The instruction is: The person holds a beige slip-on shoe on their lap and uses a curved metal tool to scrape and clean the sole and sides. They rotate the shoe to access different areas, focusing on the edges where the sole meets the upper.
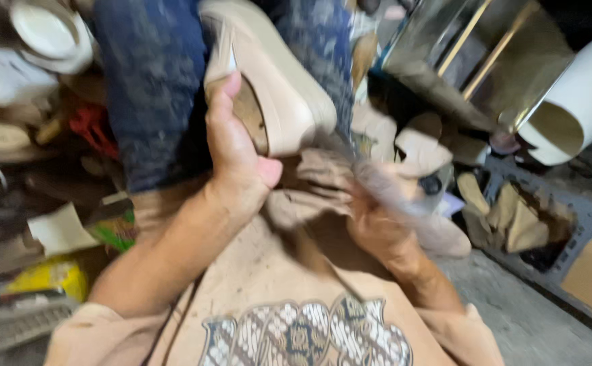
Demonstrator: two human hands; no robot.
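Two hands worked a beige shoe at the centre of the frame.

Left hand (pixel 238 152) was wrapped around the beige shoe (pixel 269 81), thumb laid up its side, holding it sole-up in the upper middle over dark blue trousers (pixel 150 88); right hand (pixel 377 217), lower right of centre, was smeared by motion (whether its fingers were closed or loose I could not tell) near a crumple of tan material (pixel 309 183); the shoe looked shaped and soled already, so finishing seemed what was left; cut pieces (pixel 513 217) lay right, a white roll (pixel 580 102) upper right.
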